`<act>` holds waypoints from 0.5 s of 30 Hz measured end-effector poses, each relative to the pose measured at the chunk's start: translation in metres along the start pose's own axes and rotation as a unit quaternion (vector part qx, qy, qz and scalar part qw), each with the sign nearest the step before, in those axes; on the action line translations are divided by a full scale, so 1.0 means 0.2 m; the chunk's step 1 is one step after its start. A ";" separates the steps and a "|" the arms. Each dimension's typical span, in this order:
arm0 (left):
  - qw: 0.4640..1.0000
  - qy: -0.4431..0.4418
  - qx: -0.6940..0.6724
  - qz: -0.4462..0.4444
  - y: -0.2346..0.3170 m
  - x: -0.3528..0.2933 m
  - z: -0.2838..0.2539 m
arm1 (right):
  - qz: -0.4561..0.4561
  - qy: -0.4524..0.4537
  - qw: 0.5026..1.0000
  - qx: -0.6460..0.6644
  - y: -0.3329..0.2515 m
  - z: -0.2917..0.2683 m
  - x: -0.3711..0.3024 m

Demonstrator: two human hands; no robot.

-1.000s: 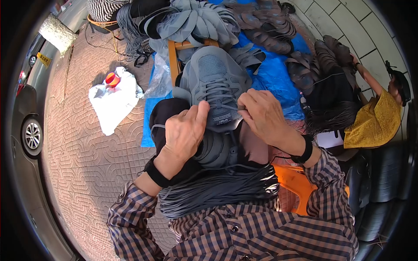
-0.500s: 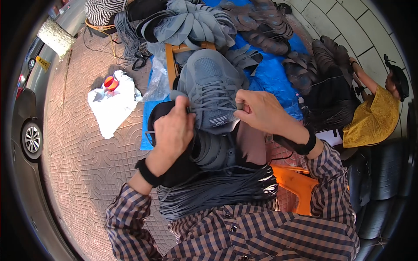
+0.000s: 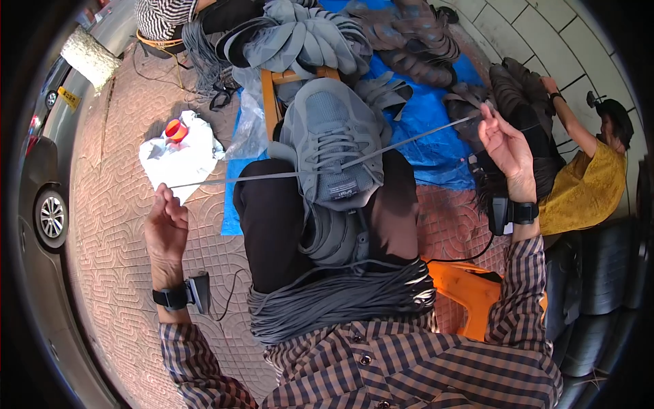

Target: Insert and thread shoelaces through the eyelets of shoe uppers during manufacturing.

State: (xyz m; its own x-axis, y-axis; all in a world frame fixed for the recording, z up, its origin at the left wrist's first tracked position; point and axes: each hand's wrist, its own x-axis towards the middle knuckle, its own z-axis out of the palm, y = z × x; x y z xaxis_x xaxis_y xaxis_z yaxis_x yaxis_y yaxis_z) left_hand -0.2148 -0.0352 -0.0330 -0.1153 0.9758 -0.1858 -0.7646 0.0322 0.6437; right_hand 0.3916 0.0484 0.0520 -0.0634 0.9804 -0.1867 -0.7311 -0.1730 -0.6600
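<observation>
In front of me lies a grey shoe upper [image 3: 332, 126], its toe pointing away, with grey lacing across its middle. One end of its shoelace [image 3: 422, 141] runs taut up to my right hand [image 3: 505, 151], where thumb and fingertips pinch it. The other end stretches out to my left hand [image 3: 167, 228], closed on its tip. Both hands are spread wide, well apart from the upper. Below it, between my knees, sits another grey upper [image 3: 328, 237], partly covered. A thick bundle of grey laces [image 3: 340, 300] lies across my lap.
A wooden frame [image 3: 268, 102] stands under the upper. Stacked grey uppers [image 3: 300, 37] and brown ones [image 3: 415, 41] lie beyond, on a blue sheet [image 3: 429, 150]. Left is a white bag [image 3: 178, 160] with a red-orange cup [image 3: 176, 130]. An orange plastic stool [image 3: 470, 290] and a person in yellow [image 3: 589, 184] are right.
My hands have moved from close beside the upper out to both sides, the right also farther up. The lace ends are now drawn out long and straight. The person in yellow has shifted slightly.
</observation>
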 end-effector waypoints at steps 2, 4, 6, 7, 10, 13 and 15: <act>0.995 0.092 0.016 0.048 0.01 0.02 0.01 | -0.012 0.010 0.999 -0.045 0.08 0.03 0.00; 0.983 0.167 0.006 0.071 0.01 0.06 0.02 | -0.069 0.063 0.989 -0.111 0.10 0.00 0.03; 0.989 0.120 0.036 0.080 0.00 0.12 -0.05 | -0.074 0.031 0.982 -0.169 0.04 -0.21 0.10; 0.990 0.082 0.070 0.089 0.01 0.15 -0.07 | -0.069 -0.002 0.972 -0.224 0.02 -0.28 0.12; 0.906 0.068 0.409 0.091 -0.13 0.07 0.26 | -0.051 0.005 0.850 -0.525 0.27 0.03 0.10; 0.891 -0.066 0.447 -0.038 -0.33 0.00 0.47 | -0.103 -0.127 0.758 -0.631 0.48 0.26 0.04; 0.868 -0.119 0.477 -0.067 -0.47 -0.08 0.56 | -0.091 -0.131 0.759 -0.632 0.58 0.41 -0.04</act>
State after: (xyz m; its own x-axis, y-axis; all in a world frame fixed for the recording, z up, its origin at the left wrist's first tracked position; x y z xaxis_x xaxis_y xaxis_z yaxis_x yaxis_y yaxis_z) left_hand -0.0705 -0.0290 -0.0067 0.1562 0.9628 -0.2205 0.1243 0.2023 0.9714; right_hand 0.2518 0.0284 0.0368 -0.2933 0.9555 0.0328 0.4801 0.1769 -0.8592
